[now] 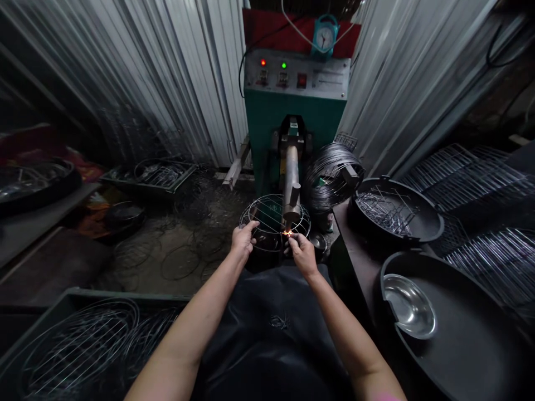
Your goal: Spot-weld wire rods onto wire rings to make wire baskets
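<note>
A round wire grill (267, 214) lies under the metal electrode arm (291, 184) of a green welding machine (292, 117). My left hand (243, 238) grips the grill's near-left rim, fingers curled round the wire. My right hand (301, 250) pinches the grill's near rim just beside a small orange spark (287, 233) under the electrode tip. Both forearms reach forward over a dark apron (271, 328).
A coil of black wire (332, 172) hangs right of the machine. Black trays at right hold short wire pieces (387, 211) and a steel bowl (409, 305). Stacked wire racks (480, 189) lie far right. A bin of finished grills (79, 348) sits at lower left; loose rings litter the floor.
</note>
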`<action>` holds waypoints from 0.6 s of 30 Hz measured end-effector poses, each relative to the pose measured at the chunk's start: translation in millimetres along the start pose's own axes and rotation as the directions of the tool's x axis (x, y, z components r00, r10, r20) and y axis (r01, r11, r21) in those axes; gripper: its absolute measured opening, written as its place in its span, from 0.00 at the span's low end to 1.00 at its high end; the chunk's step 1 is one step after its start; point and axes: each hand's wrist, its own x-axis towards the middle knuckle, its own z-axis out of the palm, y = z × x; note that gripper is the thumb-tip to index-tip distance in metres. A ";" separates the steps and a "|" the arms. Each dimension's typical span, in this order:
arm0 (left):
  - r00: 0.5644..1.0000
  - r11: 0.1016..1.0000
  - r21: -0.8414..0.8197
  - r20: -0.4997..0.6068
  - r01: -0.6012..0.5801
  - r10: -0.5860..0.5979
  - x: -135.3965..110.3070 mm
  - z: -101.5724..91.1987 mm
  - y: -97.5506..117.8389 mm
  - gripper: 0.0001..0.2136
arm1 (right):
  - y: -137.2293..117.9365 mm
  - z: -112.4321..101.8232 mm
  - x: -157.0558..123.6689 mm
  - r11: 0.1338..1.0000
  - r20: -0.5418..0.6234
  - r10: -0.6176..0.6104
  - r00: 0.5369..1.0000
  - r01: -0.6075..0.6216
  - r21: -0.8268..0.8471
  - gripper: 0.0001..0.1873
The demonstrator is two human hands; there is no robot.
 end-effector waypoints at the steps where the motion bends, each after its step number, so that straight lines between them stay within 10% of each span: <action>1: 1.000 1.000 0.003 -0.008 -0.002 0.002 0.2 0.0 -0.5 0.15 | 0.2 0.2 0.2 1.000 -0.002 0.004 1.000 -0.004 -0.001 0.12; 18: 0.998 0.998 -0.020 -0.024 0.057 -0.057 -11.5 -7.4 -4.5 0.16 | -3.4 -18.6 -10.8 0.982 -0.039 -0.095 0.995 0.087 -0.169 0.14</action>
